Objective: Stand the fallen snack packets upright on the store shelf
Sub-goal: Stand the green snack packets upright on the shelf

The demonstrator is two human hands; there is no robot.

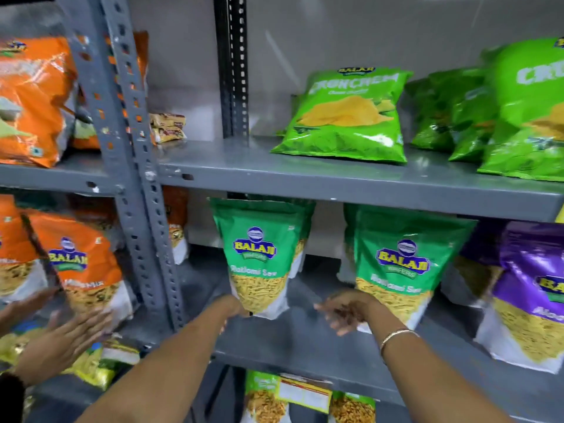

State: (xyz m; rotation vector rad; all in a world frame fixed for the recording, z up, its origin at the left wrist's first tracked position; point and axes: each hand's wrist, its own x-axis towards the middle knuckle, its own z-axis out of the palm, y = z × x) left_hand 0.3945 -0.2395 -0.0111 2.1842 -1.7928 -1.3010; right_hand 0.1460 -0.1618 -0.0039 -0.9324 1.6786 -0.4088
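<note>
Two green sev packets (259, 257) stand upright; left hand (235, 308) grips one

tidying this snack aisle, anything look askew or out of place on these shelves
Yes. The green Ratlami Sev packet on the middle shelf leans left while the left hand meets its base. The Crunchem packet above reclines backward. A small yellow packet lies alone behind the upright post.
</note>
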